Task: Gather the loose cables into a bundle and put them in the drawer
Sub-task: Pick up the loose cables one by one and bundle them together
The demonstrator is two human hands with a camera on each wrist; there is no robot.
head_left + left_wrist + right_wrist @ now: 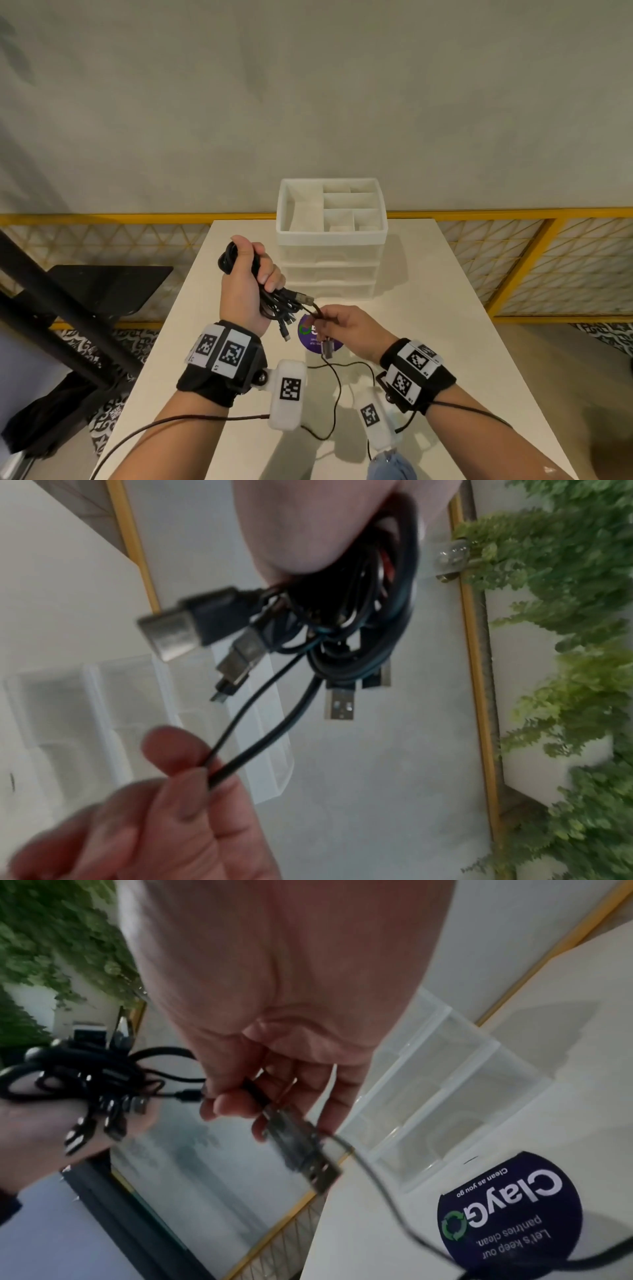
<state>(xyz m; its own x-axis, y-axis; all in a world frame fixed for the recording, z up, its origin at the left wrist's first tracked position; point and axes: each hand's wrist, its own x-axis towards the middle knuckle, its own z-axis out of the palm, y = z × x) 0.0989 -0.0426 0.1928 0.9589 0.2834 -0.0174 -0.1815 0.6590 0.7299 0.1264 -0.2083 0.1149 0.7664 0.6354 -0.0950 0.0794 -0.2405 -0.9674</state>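
My left hand (pixel 251 274) grips a bundle of black cables (pixel 274 301) above the white table (pixel 428 342); several USB plugs (pixel 339 704) stick out below the fist. My right hand (pixel 337 323) pinches a loop of one black cable (pixel 240 750) coming out of the bundle, and that cable's plug end (pixel 301 1150) hangs under its fingers. In the right wrist view the bundle (pixel 89 1080) sits at the left in the other hand. The white drawer unit (pixel 330 267) stands behind both hands, its drawers shut, with a divided open tray (pixel 330 209) on top.
A round purple sticker (pixel 317 337) lies on the table under the hands. Thin wrist-camera wires (pixel 334 394) trail over the near table. A yellow-framed lattice rail (pixel 513 260) runs behind the table, and a black stand (pixel 85 298) is at the left. Green foliage (pixel 565 615) hangs nearby.
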